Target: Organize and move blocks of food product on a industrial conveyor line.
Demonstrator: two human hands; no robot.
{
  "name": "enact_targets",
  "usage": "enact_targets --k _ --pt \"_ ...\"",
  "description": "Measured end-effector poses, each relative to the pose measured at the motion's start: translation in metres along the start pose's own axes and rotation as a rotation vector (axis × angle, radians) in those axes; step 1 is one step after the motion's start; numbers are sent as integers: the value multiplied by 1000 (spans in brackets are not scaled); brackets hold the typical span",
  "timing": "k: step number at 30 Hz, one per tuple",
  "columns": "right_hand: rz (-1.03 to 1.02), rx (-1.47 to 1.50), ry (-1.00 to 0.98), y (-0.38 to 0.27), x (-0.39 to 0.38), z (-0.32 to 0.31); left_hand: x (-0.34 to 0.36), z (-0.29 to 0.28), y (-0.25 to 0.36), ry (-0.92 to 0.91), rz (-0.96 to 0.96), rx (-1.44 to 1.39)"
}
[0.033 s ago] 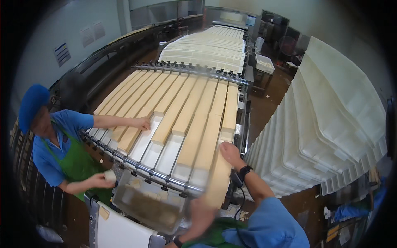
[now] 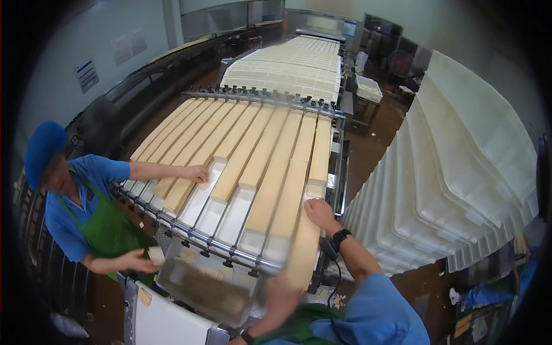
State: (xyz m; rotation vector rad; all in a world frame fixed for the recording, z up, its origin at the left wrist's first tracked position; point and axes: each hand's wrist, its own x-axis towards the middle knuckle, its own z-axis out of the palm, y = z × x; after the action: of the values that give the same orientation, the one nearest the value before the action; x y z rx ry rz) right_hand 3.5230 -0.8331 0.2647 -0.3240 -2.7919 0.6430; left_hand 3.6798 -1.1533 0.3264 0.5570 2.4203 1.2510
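Observation:
A long row of pale yellow dough sheets [image 2: 306, 247], standing closely packed, lies at the right edge of the conveyor between my two hands. My right hand [image 2: 320, 214] has its fingers curled against the far end of this row. Close to its near end is my left hand [image 2: 282, 300], whose fingers are smeared by motion. Several similar long rows [image 2: 261, 138] lie side by side in the lanes to the left. A co-worker's hand [image 2: 195, 173] reaches over a white lane; that person's other hand [image 2: 138, 261] holds a small whitish block [image 2: 156, 256].
A metal rail with black knobs [image 2: 230, 251] crosses the conveyor's near end. Below it stands a clear bin [image 2: 207, 293] with scraps. Tall stacked white trays [image 2: 425, 190] rise close on my right. A white belt [image 2: 172, 319] runs at lower left.
The co-worker's lower hand has shifted slightly downward, and the whitish block in it has turned. My hands stay nearly in place.

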Motion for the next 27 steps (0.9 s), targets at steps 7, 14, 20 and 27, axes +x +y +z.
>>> enact_targets --k 7,14,20,27 --pt "-84 -225 -94 58 88 -10 36 10 -11 111 -88 -96" --pt "-233 -484 -134 59 103 -15 47 14 11 156 -198 -96" --pt "-253 -396 24 62 105 -32 66 32 15 218 -90 -5" --pt "-280 -76 -158 66 107 -28 51 23 17 228 -143 -37"
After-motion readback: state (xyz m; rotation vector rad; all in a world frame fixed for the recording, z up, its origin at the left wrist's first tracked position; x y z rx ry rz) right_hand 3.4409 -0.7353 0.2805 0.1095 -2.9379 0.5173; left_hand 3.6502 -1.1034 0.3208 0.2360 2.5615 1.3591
